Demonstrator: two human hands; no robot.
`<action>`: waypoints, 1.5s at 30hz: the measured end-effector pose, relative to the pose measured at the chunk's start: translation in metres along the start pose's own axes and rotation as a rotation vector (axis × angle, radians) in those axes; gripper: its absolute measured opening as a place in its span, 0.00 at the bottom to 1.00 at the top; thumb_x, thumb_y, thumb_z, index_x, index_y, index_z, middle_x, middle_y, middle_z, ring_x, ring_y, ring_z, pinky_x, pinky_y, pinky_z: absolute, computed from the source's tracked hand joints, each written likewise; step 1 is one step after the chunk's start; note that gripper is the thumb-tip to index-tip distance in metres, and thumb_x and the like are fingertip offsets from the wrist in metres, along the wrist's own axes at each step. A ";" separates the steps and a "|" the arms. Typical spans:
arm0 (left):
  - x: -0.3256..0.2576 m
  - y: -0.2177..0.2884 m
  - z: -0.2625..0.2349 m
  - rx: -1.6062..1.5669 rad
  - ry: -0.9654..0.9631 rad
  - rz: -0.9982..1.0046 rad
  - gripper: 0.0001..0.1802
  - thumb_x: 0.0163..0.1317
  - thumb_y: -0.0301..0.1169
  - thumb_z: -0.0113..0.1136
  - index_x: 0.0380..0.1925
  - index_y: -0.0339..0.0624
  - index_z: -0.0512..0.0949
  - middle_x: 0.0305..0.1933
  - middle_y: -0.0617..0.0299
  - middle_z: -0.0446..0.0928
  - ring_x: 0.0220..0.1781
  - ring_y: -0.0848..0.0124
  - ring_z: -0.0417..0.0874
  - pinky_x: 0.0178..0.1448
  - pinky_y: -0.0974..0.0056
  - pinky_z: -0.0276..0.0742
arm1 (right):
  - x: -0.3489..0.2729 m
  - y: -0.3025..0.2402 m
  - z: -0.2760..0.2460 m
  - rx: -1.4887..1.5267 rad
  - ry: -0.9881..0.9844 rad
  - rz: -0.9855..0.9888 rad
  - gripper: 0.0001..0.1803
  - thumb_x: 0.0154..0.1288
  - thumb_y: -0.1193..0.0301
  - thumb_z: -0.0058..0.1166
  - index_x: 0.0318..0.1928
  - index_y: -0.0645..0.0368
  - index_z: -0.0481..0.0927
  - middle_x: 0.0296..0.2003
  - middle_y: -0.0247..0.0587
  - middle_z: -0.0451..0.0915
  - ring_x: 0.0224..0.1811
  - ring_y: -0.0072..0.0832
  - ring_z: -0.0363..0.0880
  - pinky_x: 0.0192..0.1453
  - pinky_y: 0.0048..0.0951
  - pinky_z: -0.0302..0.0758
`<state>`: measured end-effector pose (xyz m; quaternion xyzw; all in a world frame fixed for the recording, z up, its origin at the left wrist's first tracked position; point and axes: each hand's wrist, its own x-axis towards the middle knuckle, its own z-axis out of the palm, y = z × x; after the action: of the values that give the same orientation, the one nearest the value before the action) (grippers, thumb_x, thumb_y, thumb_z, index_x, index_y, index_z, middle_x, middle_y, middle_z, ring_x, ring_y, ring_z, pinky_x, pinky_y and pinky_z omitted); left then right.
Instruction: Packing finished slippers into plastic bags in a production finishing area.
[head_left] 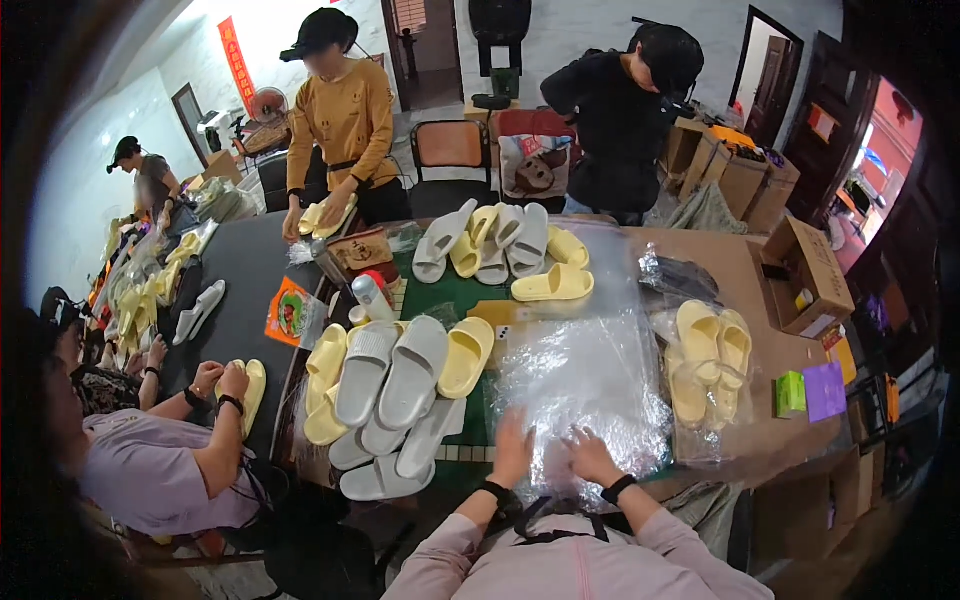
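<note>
Clear plastic bags (575, 370) lie flat in a shiny layer on the table before me. My left hand (513, 450) rests at their near left edge, fingers stretched forward. On the near right part of the plastic, my right hand (594, 460) lies with its fingers spread. Neither hand visibly grips anything. To the left, grey slippers (413, 372) and yellow slippers (466, 358) are heaped together. More grey slippers (443, 241) and a yellow slipper (553, 284) sit beyond the plastic. Yellow slippers (690, 390) in clear plastic lie to the right.
A spray can (371, 297) and an orange packet (294, 312) stand left of the slippers. At the right are an open cardboard box (808, 280), a green box (790, 394) and a purple pad (825, 392). Co-workers handle yellow slippers at left and far left; another person stands across the table.
</note>
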<state>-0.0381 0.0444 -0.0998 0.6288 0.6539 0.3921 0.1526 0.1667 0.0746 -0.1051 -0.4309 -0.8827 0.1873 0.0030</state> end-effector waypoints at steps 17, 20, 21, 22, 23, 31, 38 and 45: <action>0.094 -0.161 -0.170 0.526 -0.067 -0.385 0.23 0.59 0.48 0.49 0.56 0.64 0.70 0.63 0.32 0.54 0.63 0.40 0.59 0.64 0.43 0.54 | 0.028 -0.032 0.026 -0.041 -0.315 0.186 0.36 0.58 0.51 0.50 0.66 0.33 0.53 0.59 0.68 0.57 0.60 0.61 0.58 0.52 0.58 0.68; 0.117 -0.153 -0.173 0.576 -0.238 -0.544 0.27 0.60 0.51 0.44 0.60 0.63 0.66 0.61 0.50 0.64 0.57 0.43 0.66 0.60 0.38 0.55 | 0.017 -0.029 0.033 -0.121 -0.293 0.195 0.37 0.56 0.51 0.55 0.65 0.31 0.55 0.62 0.67 0.53 0.63 0.61 0.54 0.54 0.59 0.66; 0.116 -0.157 -0.174 0.577 -0.229 -0.552 0.27 0.60 0.51 0.44 0.60 0.63 0.66 0.61 0.50 0.64 0.57 0.43 0.66 0.60 0.38 0.55 | 0.018 -0.033 0.033 -0.125 -0.292 0.185 0.37 0.56 0.51 0.55 0.65 0.31 0.55 0.62 0.67 0.53 0.63 0.61 0.54 0.54 0.59 0.66; 0.112 -0.160 -0.174 0.610 -0.173 -0.541 0.25 0.60 0.48 0.45 0.58 0.64 0.67 0.59 0.55 0.67 0.57 0.45 0.66 0.59 0.39 0.56 | 0.019 -0.036 0.034 -0.119 -0.303 0.215 0.38 0.54 0.52 0.57 0.65 0.31 0.55 0.62 0.67 0.51 0.64 0.61 0.52 0.55 0.60 0.65; 0.111 -0.162 -0.169 0.641 -0.121 -0.526 0.23 0.60 0.46 0.46 0.56 0.65 0.69 0.57 0.60 0.69 0.56 0.47 0.66 0.58 0.41 0.57 | 0.020 -0.039 0.032 -0.114 -0.314 0.252 0.39 0.53 0.53 0.58 0.65 0.31 0.55 0.63 0.67 0.50 0.65 0.61 0.50 0.57 0.60 0.64; 0.076 -0.109 -0.155 0.458 0.665 -0.077 0.03 0.51 0.28 0.56 0.23 0.40 0.76 0.32 0.56 0.72 0.42 0.55 0.69 0.46 0.53 0.62 | 0.018 -0.040 0.034 -0.096 -0.344 0.273 0.42 0.54 0.51 0.55 0.67 0.36 0.51 0.64 0.72 0.46 0.66 0.64 0.48 0.61 0.59 0.59; 0.033 0.012 -0.108 -0.126 0.440 -0.067 0.13 0.52 0.29 0.55 0.38 0.34 0.73 0.50 0.39 0.68 0.48 0.42 0.68 0.52 0.47 0.63 | 0.021 -0.023 0.051 -0.131 -0.408 0.228 0.43 0.55 0.47 0.53 0.68 0.36 0.48 0.66 0.66 0.42 0.68 0.63 0.42 0.63 0.60 0.54; 0.035 0.049 0.013 -0.300 0.115 -0.187 0.19 0.56 0.33 0.52 0.46 0.34 0.71 0.53 0.38 0.66 0.50 0.41 0.67 0.56 0.46 0.60 | 0.025 0.040 0.113 -0.198 -0.358 0.004 0.32 0.54 0.55 0.53 0.59 0.52 0.68 0.58 0.53 0.67 0.63 0.47 0.62 0.68 0.45 0.53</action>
<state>-0.0007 0.0768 -0.0630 0.5119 0.6513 0.5048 0.2429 0.1629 0.0785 -0.2277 -0.3906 -0.8825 0.1731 -0.1966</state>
